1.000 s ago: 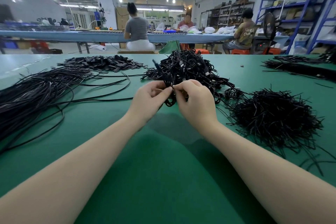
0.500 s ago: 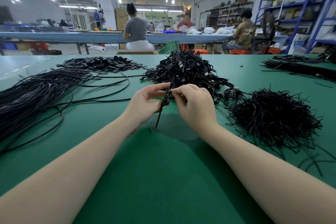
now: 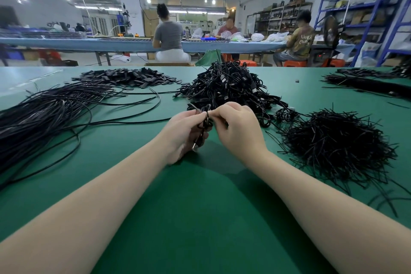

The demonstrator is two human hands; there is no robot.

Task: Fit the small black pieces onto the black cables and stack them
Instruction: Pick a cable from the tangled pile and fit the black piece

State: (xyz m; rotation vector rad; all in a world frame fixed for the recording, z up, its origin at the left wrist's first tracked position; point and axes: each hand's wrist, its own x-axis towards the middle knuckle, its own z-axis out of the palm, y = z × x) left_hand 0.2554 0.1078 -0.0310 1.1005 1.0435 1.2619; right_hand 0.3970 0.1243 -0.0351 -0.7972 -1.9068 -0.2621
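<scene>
left hand grips coiled cable | right hand pinches its top | held over mid-table, before finished heap | likely light, floppy, springy; hold at the bundled waist

On the desk, the loose straight cables fan across the left side. Behind them, toward the far edge, lies the heap of small flat pieces. The pile of coiled cables sits at the centre, behind both hands. The left hand and right hand meet just before that pile, a coiled cable between them, its connector end hanging toward the desk. The mound of short ties, possibly twist ties, lies right of the hands. More cable bundles lie at the far right edge.
</scene>
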